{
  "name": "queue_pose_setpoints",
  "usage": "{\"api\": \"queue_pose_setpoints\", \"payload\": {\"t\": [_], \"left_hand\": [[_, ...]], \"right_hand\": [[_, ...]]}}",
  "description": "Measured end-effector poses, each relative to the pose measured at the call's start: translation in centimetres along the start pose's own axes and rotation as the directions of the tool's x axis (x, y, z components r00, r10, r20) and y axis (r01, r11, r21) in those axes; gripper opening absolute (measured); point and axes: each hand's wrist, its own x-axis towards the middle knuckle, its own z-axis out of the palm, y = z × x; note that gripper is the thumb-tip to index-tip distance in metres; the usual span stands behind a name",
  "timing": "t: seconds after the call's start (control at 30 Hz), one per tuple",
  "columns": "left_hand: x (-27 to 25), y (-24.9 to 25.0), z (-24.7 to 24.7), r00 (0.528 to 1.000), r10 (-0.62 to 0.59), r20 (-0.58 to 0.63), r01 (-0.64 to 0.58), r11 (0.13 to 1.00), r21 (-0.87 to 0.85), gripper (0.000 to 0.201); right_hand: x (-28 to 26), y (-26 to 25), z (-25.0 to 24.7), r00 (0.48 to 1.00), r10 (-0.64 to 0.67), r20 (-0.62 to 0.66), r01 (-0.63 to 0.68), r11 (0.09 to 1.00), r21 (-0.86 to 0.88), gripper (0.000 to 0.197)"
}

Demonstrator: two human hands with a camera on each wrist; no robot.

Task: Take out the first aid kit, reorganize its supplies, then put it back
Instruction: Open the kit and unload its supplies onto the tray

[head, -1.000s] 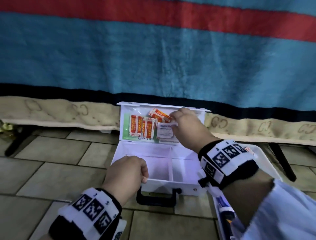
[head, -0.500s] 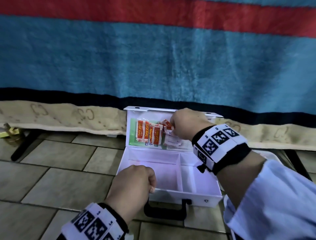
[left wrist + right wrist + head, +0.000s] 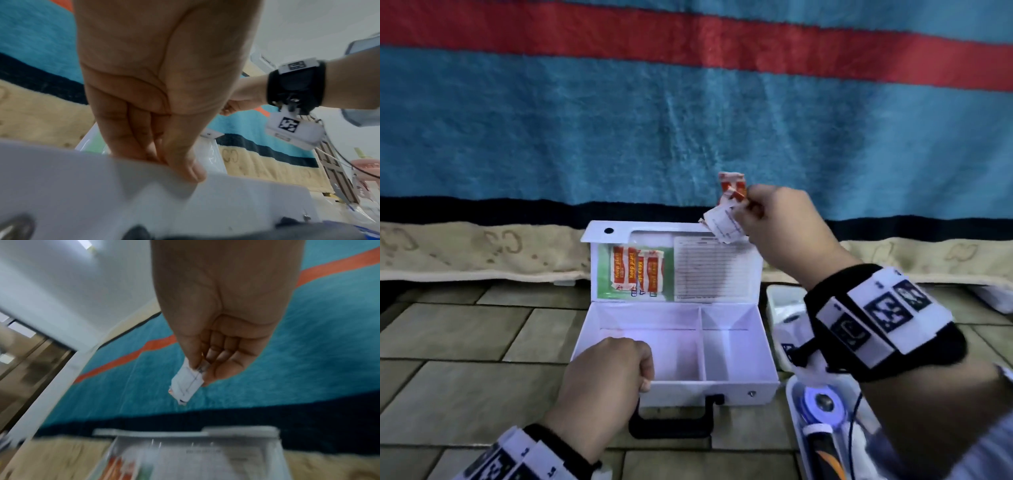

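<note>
my left hand [image 3: 607, 371] is curled over the front edge of the open first aid kit [image 3: 678, 329] sitting on the tiled floor [image 3: 465, 329], while my right hand [image 3: 779, 228] has a pinching grip on a few small packets [image 3: 726, 212] held up above the lid [image 3: 678, 263]

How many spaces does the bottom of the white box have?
2. A wide left compartment behind the left hand, and a narrower right compartment past the divider. The hand may hide part of the left one.
</note>
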Motion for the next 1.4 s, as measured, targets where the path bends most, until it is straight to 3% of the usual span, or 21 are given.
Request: {"api": "queue_pose_setpoints", "payload": {"t": [0.07,0.13,0.2,0.27,0.37,0.47,0.53,0.67,0.8,0.87,0.97,1.07,1.17,1.27,1.4], "left_hand": [[0.1,0.6,-0.6,0.999,0.014,0.028,-0.016,0.998,0.054,0.025],[0.2,2.5,-1.6,0.996,0.083,-0.029,-0.082,0.996,0.021,0.022],[-0.1,6.0,-2.4,0.973,0.175,-0.148,-0.204,0.957,-0.208,0.019],[-0.3,10.6,-2.5,0.951,0.24,-0.195,-0.305,0.84,-0.45,0.01],[-0.7,16.9,-0.8,0.92,0.391,-0.02,-0.301,0.673,-0.675,0.011],[-0.7,21.3,1.6,0.832,0.51,0.22,-0.248,0.696,-0.674,0.025],[-0.7,23.1,2.9,0.807,0.516,0.287,-0.218,0.713,-0.667,0.021],[-1.1,25.2,5.0,0.771,0.575,0.273,-0.257,0.673,-0.693,0.023],[-0.9,26.2,5.7,0.745,0.595,0.301,-0.251,0.669,-0.7,0.032],[-0.6,26.3,5.9,0.762,0.58,0.287,-0.255,0.676,-0.691,0.02],[0.1,25.8,6.1,0.786,0.543,0.295,-0.208,0.682,-0.701,0.011],[1.0,24.9,6.3,0.811,0.492,0.316,-0.135,0.684,-0.717,0.008],[1.7,24.0,6.5,0.834,0.48,0.271,-0.173,0.695,-0.698,0.012],[2.0,23.8,6.9,0.857,0.46,0.234,-0.194,0.706,-0.681,0.006],[1.8,24.1,7.1,0.837,0.481,0.261,-0.211,0.724,-0.657,0.012]], "right_hand": [[-2.1,1.8,-2.4,0.994,0.096,-0.054,-0.091,0.992,0.083,0.032],[-5.1,3.9,-4.8,0.979,0.19,-0.074,-0.175,0.97,0.166,0.026],[-8.7,5.9,-6.9,0.955,0.291,-0.061,-0.267,0.928,0.26,0.025],[-12.4,7.9,-8.2,0.917,0.397,-0.034,-0.364,0.868,0.338,0.026],[-17.6,10.2,-8.5,0.837,0.547,0.026,-0.49,0.727,0.481,0.026],[-21.6,11.7,-8.2,0.75,0.659,0.053,-0.562,0.594,0.576,0.022],[-23.5,12.5,-8.2,0.703,0.707,0.079,-0.593,0.521,0.615,0.02],[-25.0,12.9,-8.9,0.657,0.747,0.105,-0.612,0.446,0.653,0.01],[-25.4,12.6,-9.1,0.601,0.795,0.078,-0.53,0.324,0.784,0.015],[-25.6,12.4,-9.1,0.551,0.834,0.027,-0.458,0.274,0.846,0.006],[-26.5,12.8,-9.6,0.456,0.881,-0.127,-0.443,0.349,0.826,0.006],[-28.4,13.7,-9.9,0.432,0.876,-0.213,-0.665,0.469,0.582,0.01],[-30.2,14.0,-8.9,0.422,0.899,-0.119,-0.855,0.438,0.278,0.013],[-30.0,14.0,-7.2,0.417,0.909,0.022,-0.872,0.393,0.292,0.018],[-28.3,14.6,-5.2,0.467,0.882,0.066,-0.843,0.421,0.335,0.02]]}}
